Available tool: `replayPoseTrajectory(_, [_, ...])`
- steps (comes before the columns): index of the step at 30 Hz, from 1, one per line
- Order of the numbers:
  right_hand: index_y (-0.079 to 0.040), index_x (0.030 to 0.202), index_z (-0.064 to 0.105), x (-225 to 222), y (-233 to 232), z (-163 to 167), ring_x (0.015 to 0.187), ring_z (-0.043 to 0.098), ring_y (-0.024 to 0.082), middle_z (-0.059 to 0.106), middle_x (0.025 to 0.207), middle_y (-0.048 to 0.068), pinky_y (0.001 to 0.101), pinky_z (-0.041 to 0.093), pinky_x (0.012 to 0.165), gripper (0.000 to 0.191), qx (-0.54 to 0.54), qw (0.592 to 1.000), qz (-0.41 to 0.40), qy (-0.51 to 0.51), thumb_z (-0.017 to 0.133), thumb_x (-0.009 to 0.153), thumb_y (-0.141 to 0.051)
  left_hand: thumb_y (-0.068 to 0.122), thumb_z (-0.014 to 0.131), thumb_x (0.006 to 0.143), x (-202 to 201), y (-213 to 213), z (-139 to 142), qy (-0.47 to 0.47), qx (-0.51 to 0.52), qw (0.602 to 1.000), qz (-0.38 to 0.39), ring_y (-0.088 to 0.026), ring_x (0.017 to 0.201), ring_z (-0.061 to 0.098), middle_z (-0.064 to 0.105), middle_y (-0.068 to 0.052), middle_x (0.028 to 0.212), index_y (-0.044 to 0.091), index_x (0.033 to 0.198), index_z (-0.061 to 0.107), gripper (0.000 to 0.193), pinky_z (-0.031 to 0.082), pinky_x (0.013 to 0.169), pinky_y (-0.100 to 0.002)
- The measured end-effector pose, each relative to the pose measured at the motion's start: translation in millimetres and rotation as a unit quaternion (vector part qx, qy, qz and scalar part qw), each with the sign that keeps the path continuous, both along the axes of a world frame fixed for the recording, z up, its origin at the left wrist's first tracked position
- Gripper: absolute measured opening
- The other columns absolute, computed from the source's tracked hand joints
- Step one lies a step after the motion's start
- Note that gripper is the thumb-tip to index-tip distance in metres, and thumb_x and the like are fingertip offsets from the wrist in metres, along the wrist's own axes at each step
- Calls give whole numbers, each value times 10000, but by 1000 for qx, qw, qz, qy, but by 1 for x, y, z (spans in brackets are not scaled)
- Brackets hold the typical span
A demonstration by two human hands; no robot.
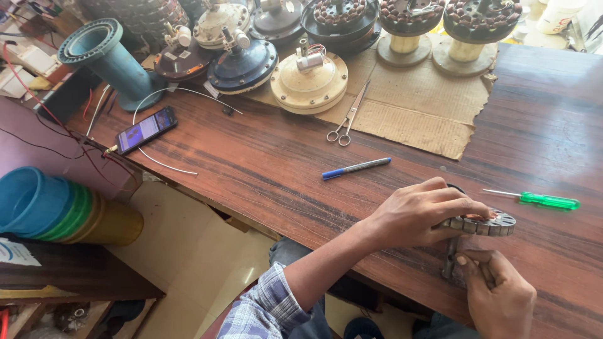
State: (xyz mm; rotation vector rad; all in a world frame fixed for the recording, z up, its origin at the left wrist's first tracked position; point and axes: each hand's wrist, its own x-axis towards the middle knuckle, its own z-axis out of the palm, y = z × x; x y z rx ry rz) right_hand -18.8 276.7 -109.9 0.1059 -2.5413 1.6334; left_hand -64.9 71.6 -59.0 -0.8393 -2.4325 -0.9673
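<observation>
Steel slotted stator ring (487,223), gripped by both hands, left (419,212), right (499,290), streaked wooden table (251,169)

A green-handled screwdriver (540,199) lies at the right of the dark wooden table (264,163), a blue-and-grey pen (355,167) sits near the middle, and a pair of scissors (347,119) rests half on a sheet of cardboard (414,107) just above it. Along the top of the frame stand several round fan motors (309,80) in cream and dark blue, beside a teal flanged pipe (103,56) at upper left, with a lit phone (146,129) and a thin white wire (157,160) below it. At the left edge, off the table, lies a stack of blue, green and yellow buckets (66,213).
</observation>
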Motion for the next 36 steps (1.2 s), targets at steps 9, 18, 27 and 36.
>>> replayPoseTrajectory(9, [12, 1025, 736, -5, 8, -6, 807, 688, 63, 768, 849, 79, 249, 542, 736, 81, 3, 1000, -1, -16, 715, 960, -32, 375, 813, 831, -16, -16, 4, -11, -13, 1000, -15, -140, 855, 579, 753, 147, 1181, 355, 1284, 687, 470, 584, 831, -259])
replayPoseTrajectory(18, [-3, 1037, 741, -3, 5, -1, 799, 695, 66, 763, 856, 64, 242, 544, 704, 89, -26, 999, -18, -20, 705, 963, -35, 363, 793, 879, -10, -15, -1, 33, -6, 999, -12, -139, 899, 596, 728, 114, 1116, 329, 1324, 666, 464, 583, 888, -265])
replayPoseTrajectory(27, [2, 1042, 748, 5, -3, 12, 593, 432, 61, 521, 609, 87, 260, 394, 538, 112, 29, 999, -25, -3, 732, 944, -51, 298, 794, 849, 3, -9, 4, 58, -21, 998, 27, -180, 925, 619, 726, 64, 1183, 242, 1311, 651, 487, 590, 842, -304])
replayPoseTrajectory(36, [-18, 1051, 735, 25, -11, 34, 615, 432, 49, 529, 649, 21, 255, 379, 556, 110, -10, 1000, -24, 15, 691, 950, -22, 268, 815, 864, 7, -15, 15, 93, -21, 995, -7, -206, 979, 629, 715, 31, 1177, 205, 1305, 631, 483, 560, 949, -343])
